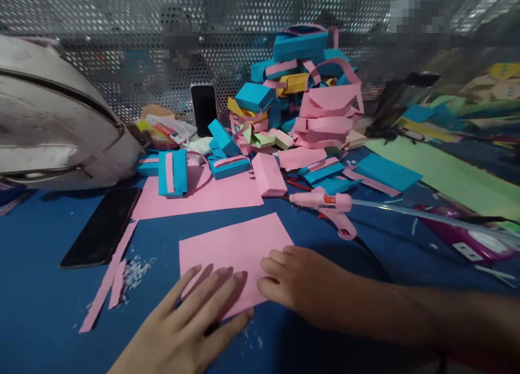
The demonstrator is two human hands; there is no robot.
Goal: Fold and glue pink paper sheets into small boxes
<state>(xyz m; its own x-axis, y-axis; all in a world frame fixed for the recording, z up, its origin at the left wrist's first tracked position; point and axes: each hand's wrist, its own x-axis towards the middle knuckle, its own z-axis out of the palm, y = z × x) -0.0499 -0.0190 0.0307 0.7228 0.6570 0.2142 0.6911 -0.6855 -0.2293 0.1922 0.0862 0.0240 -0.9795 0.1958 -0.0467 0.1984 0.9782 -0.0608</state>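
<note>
A sheet of pink paper (239,244) lies on the blue table in front of me. My left hand (190,320) rests on its lower left part, fingers spread and stretched out, the thumb near the lower edge. At the paper's right edge is my right hand (300,282), its fingers curled in and closed on that side of the sheet. Beyond the right hand a pink glue gun (325,201) lies on its side, with a long clear glue stick (390,205) sticking out of its back.
Small blue and pink paper bags (329,109) are piled at the back against a perforated metal panel (134,17). Left are a black phone (101,228), pink strips (108,282), white scraps (136,274) and a pale backpack (60,114). A purple object (467,233) lies right.
</note>
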